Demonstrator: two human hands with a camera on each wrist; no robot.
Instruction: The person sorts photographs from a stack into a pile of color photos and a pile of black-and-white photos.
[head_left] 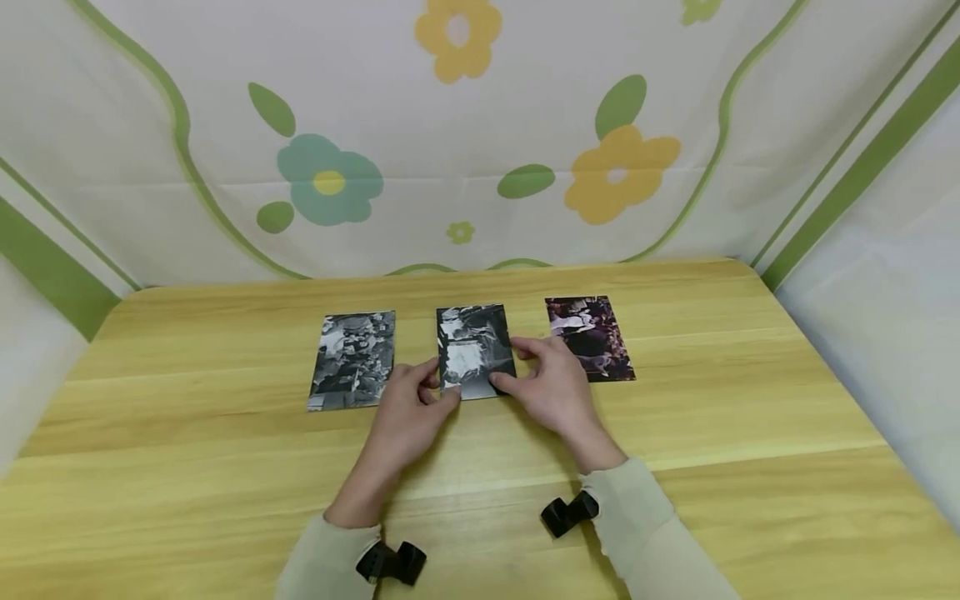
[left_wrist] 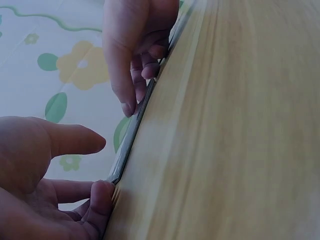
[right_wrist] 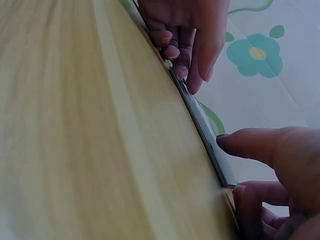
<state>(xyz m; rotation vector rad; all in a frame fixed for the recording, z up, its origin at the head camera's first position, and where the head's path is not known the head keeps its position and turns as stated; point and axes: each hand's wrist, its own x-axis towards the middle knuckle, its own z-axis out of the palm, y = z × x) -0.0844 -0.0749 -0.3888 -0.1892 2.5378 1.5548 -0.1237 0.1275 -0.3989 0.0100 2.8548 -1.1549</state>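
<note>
In the head view, a stack of black-and-white picture cards [head_left: 472, 350] lies on the table between my two hands. Several thin layers show along the stack's edge [left_wrist: 131, 137] in the left wrist view. My left hand [head_left: 412, 408] has its fingertips at the left edge, its thumb by the near left corner. On the other side, my right hand [head_left: 551, 383] touches the right edge with its fingers, its thumb over the near right corner. In the right wrist view, a gap shows between the right thumb [right_wrist: 250, 144] and the fingers below.
A second black-and-white picture card [head_left: 352, 358] lies to the left, close to the left hand. To the right, a dark reddish picture card [head_left: 588, 337] is partly covered by the right hand. A flowered cloth [head_left: 457, 142] hangs behind the wooden table [head_left: 187, 467].
</note>
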